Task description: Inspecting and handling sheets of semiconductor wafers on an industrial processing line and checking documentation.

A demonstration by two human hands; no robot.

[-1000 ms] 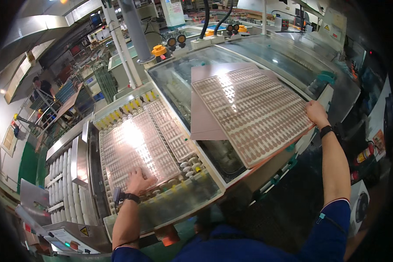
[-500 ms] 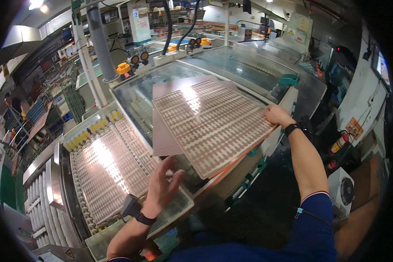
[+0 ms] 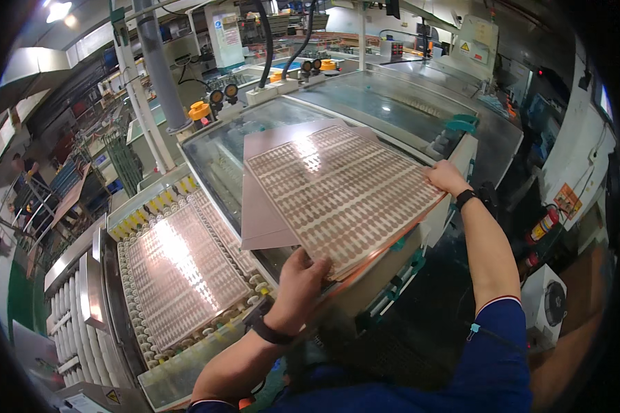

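Observation:
A large copper circuit board panel (image 3: 344,196) with rows of pale oval marks lies slightly tilted on top of a stack. Its near corner is pinched by my left hand (image 3: 304,279), thumb on the upper face. My right hand (image 3: 448,177) is closed around the right corner, its fingers partly hidden beneath. Under the panel, a plain brownish sheet (image 3: 265,220) sticks out on the left. An orange-copper edge shows along the near side below the top panel. The stack rests on the glass-like cover (image 3: 217,148) of a machine.
To the left, another patterned panel (image 3: 179,268) lies on a conveyor of small rollers (image 3: 138,313). White rollers (image 3: 83,337) continue farther left. Orange knobs (image 3: 199,110) and gauges stand behind the cover. At right are a fire extinguisher (image 3: 544,224) and a white fan unit (image 3: 545,303). Another person stands far left.
My left hand has moved right, from open beside the stack to a grip on the panel's near corner. The right hand keeps its hold on the right corner.

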